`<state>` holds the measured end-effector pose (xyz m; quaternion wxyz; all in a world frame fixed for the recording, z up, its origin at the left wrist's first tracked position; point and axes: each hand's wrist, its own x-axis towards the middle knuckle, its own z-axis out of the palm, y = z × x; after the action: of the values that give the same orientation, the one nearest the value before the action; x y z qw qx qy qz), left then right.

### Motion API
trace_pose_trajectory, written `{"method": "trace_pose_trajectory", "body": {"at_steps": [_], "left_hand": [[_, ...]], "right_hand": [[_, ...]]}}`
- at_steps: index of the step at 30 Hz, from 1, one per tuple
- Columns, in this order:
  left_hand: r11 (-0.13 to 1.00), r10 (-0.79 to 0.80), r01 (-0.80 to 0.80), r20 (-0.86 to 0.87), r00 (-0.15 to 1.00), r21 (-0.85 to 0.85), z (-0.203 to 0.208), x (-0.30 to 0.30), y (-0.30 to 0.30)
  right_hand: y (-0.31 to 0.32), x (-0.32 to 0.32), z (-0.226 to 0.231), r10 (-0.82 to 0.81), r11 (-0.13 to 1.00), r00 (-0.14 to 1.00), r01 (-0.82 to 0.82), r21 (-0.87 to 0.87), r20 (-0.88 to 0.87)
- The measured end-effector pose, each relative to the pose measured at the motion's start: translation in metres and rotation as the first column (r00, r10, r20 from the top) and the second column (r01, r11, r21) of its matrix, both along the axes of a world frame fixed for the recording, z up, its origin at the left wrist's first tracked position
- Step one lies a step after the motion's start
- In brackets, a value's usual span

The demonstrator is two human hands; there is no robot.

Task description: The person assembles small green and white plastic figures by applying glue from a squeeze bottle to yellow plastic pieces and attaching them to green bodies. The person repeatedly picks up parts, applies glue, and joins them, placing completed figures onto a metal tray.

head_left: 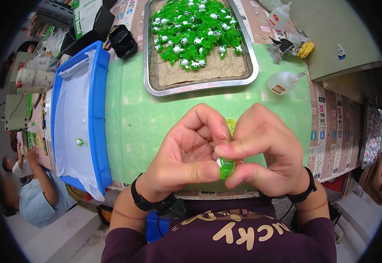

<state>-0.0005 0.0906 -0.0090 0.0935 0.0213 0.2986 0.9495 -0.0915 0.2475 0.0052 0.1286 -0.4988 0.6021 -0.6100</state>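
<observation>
In front of my chest I hold a small translucent green plastic figure (227, 168) with a white part on it. The thumb and finger of my left hand (186, 151) pinch it from one side. My right hand (267, 151) grips it from the other, its thumb and fingers close to the white part. A yellow-green piece (231, 124) shows between the hands, farther from me; whether it belongs to the figure I cannot tell. Beyond my hands, a metal tray (199, 87) lined with brown paper holds a heap of similar green figures with white eyeballs.
To the left stands a blue bin (98, 131) lined with white sheet, one small green figure (79, 142) inside. Two squeeze bottles (283, 82) and crumpled wrappers (289, 44) sit at the right. Black boxes (123, 41) lie far left. Another person (42, 193) works at the left.
</observation>
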Motion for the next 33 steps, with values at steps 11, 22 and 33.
{"method": "trace_pose_trajectory", "body": {"at_steps": [11,22,33], "left_hand": [[0.994,-0.058,0.062,-0.039,0.998,0.091,-0.006,-0.004,-0.002],[0.999,-0.042,0.042,-0.004,0.999,-0.023,-0.002,-0.002,0.004],[0.999,-0.038,0.038,0.023,0.999,0.02,0.0,-0.002,0.004]], "right_hand": [[0.002,0.0,0.004,-0.047,0.997,0.998,0.045,0.065,0.034],[0.002,0.002,-0.003,-0.021,0.999,0.996,0.019,-0.028,-0.084],[0.0,0.005,-0.006,-0.028,0.998,0.996,0.022,-0.06,-0.088]]}}
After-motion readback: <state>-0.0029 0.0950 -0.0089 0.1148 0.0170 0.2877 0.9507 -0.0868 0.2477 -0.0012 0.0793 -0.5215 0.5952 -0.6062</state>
